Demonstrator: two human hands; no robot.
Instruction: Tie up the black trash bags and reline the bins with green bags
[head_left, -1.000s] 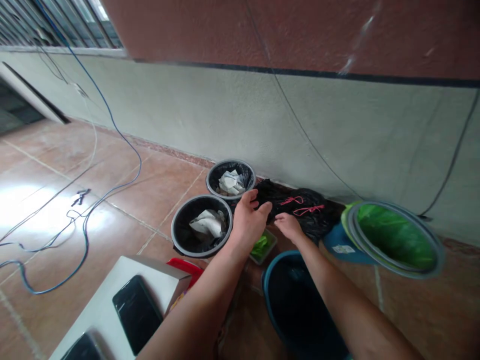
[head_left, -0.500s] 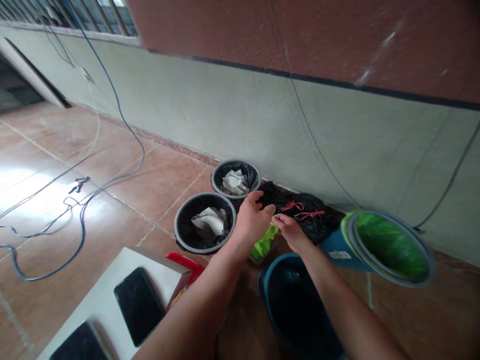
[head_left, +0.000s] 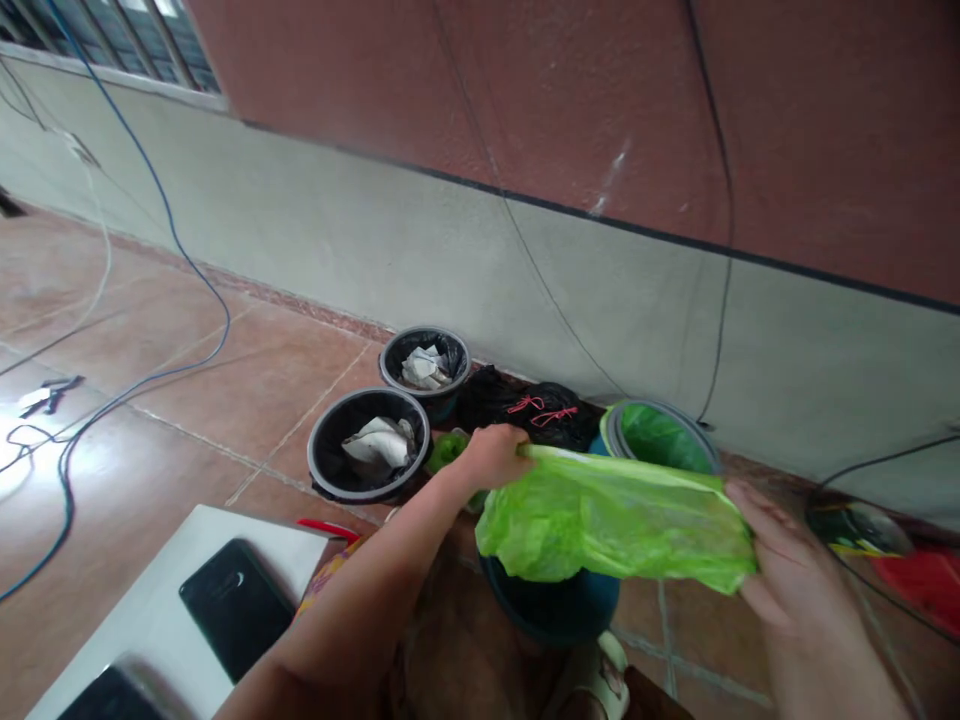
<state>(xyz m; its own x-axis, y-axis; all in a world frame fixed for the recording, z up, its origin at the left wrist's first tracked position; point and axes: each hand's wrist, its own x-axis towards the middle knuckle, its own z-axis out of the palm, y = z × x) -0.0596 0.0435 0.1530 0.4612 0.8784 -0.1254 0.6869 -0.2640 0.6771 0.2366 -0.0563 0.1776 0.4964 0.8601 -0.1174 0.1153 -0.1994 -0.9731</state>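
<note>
Brown floor tiles (head_left: 292, 440) meet a red-and-grey wall (head_left: 360, 230) in our head view; our left hand (head_left: 495, 458) and right hand (head_left: 787, 560) each grip an end of a thin lime-green plastic bag (head_left: 615, 515), stretched above a round dark-blue bin (head_left: 555, 615).

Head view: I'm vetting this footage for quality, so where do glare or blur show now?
In the head view, glare washes out the floor tiles at the far left; in the head view, the right hand is blurred, perhaps by motion; in the head view, the green bag and left hand look clearer.
</note>
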